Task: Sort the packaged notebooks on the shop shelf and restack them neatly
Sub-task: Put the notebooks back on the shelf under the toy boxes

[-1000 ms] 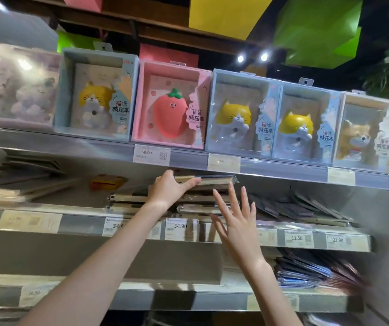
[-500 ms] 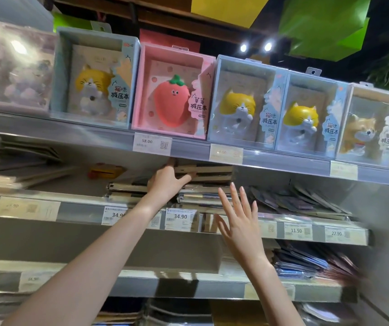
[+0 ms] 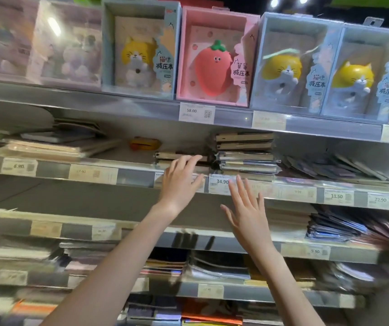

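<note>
Stationery shop aisle.
Tiered shelves edged with price tags, boxed squishy-toy notebooks at 12 o'clock, wrapped notebook stacks below.

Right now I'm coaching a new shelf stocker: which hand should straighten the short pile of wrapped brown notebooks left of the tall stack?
Left. The left hand already reaches the short brown notebook pile; the right hand hangs lower, fingers spread, holding nothing.
</note>
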Demonstrator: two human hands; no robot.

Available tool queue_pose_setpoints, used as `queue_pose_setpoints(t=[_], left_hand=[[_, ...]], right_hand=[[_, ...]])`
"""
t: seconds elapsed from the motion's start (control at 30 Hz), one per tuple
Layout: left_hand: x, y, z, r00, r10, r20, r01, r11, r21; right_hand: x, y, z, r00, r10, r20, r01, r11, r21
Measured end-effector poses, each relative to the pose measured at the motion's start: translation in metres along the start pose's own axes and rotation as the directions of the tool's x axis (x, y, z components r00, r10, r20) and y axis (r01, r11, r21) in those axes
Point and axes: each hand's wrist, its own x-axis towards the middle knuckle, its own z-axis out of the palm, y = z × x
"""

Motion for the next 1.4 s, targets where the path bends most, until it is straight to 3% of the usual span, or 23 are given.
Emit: queue_pose_setpoints(t=[0.4,0.77,0.9,1.1,1.4], left_hand=[[-0.102,-0.066,-0.007,0.992,-0.053,0.118,0.043,0.995,0.089],[-0.212,-0.13,0.017,0.938,-0.213,0.272,0.193,0.976,0.1],[-0.264,-0.151,0.03,0.888,-0.292,0.354,0.265,0.956,0.123],[-0.354,-0.195,0.045,0.756,-0.446,0.48,0.398,0.894,0.204],[-0.471,-0.248,0.057,0.609,-0.584,0.536,0.503,0.807,0.308]], right_hand=[[-0.06,-0.064,0.04,0.967,0.009,0.254,-0.037,0.994,0.108],[-0.142,-0.119,0.108,0.853,0.007,0.522,-0.101,0.983,0.152],[-0.187,-0.137,0.138,0.802,-0.01,0.597,-0.103,0.983,0.155],[-0.252,-0.166,0.184,0.678,-0.062,0.733,-0.117,0.975,0.191],[-0.347,-0.209,0.247,0.552,-0.164,0.818,-0.131,0.951,0.279]])
